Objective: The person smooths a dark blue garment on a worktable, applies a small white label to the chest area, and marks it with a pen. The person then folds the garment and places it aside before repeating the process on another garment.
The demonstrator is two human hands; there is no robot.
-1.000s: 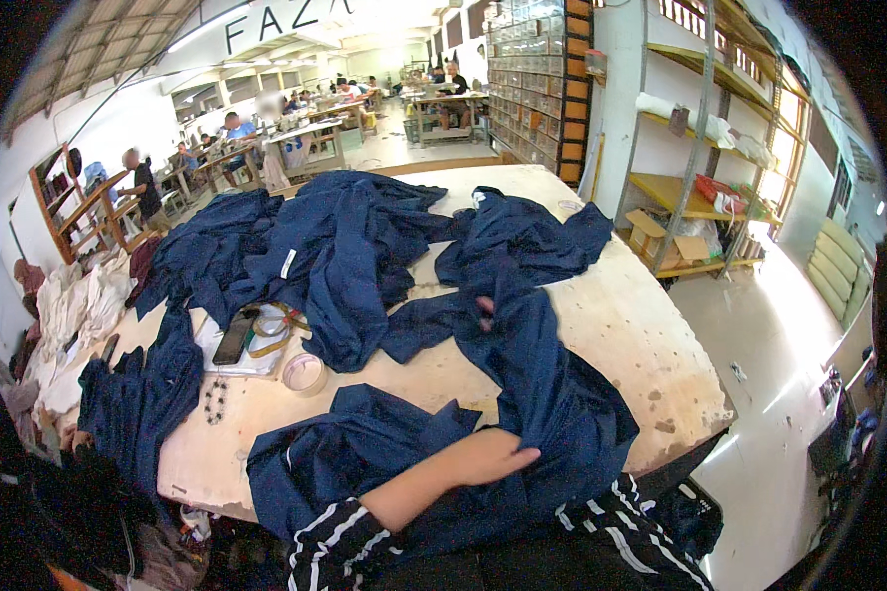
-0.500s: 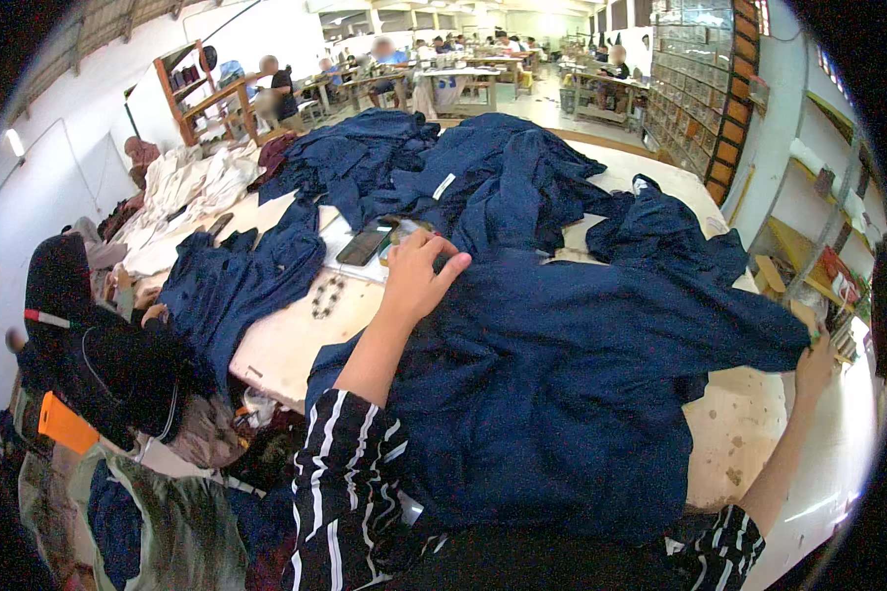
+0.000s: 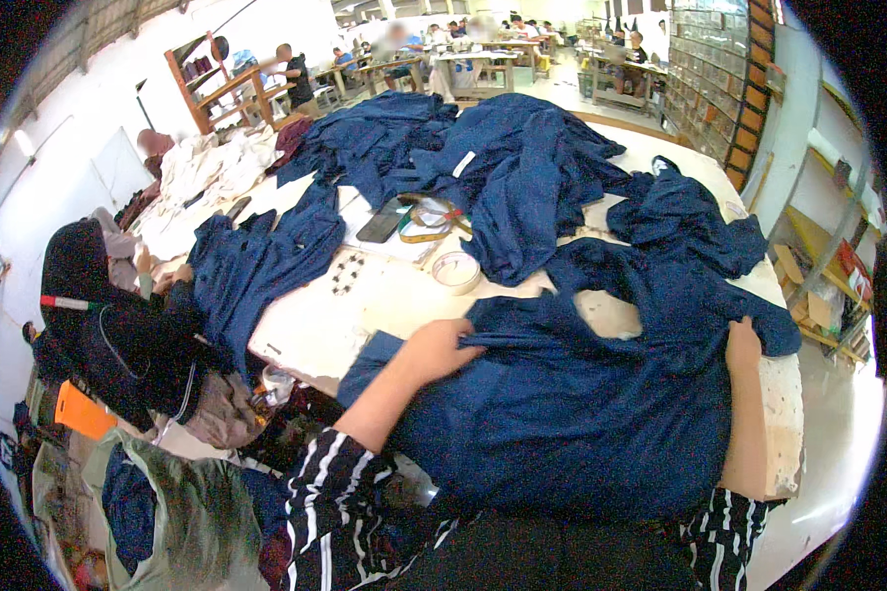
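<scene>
Navy garment (image 3: 581,424) spread over tabletop (image 3: 306,317), between left hand (image 3: 442,350), pinching its far-left edge, and right hand (image 3: 745,341), on right side, grip unclear.

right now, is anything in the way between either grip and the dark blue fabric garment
Nothing visible: the left grip and right grip both touch the dark blue fabric garment. The round cream tape roll lies beyond the left grip, not touching.

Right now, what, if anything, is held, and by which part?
A blue garment: left hand pinches its upper left edge; right hand touches its right side, grip unclear.
</scene>
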